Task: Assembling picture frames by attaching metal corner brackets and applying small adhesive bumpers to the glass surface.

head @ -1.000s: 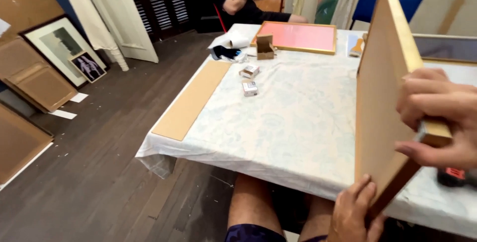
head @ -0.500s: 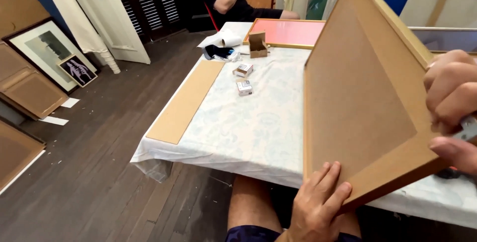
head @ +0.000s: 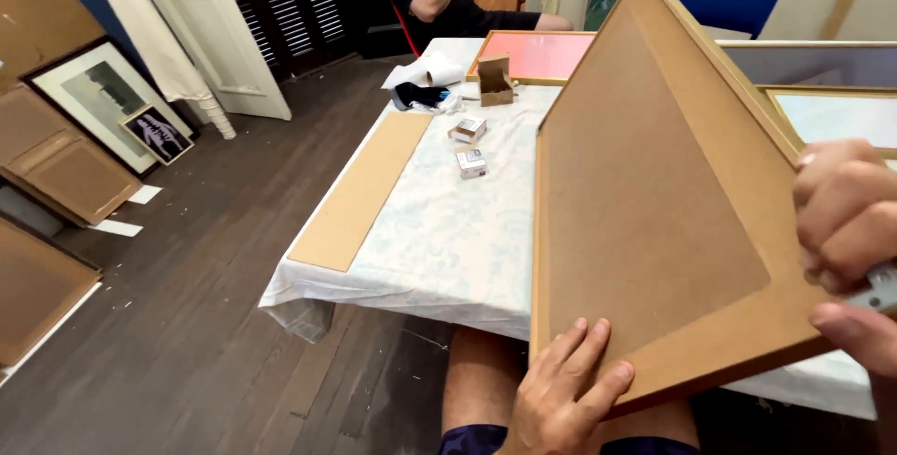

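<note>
Two small boxes [head: 469, 145] (table [head: 448, 240]) lie behind the tilted frame [head: 654, 221]

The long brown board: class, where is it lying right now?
In the head view, the long brown board lies flat along the left edge of the table, left of two small boxes and of the frame in the hands.

- The one camera is sitting on the person's head, looking down and forward.
- It is staying very near the left hand [head: 561, 394] and right hand [head: 846, 259], with the table [head: 448, 240] stretching away beyond them.
</note>
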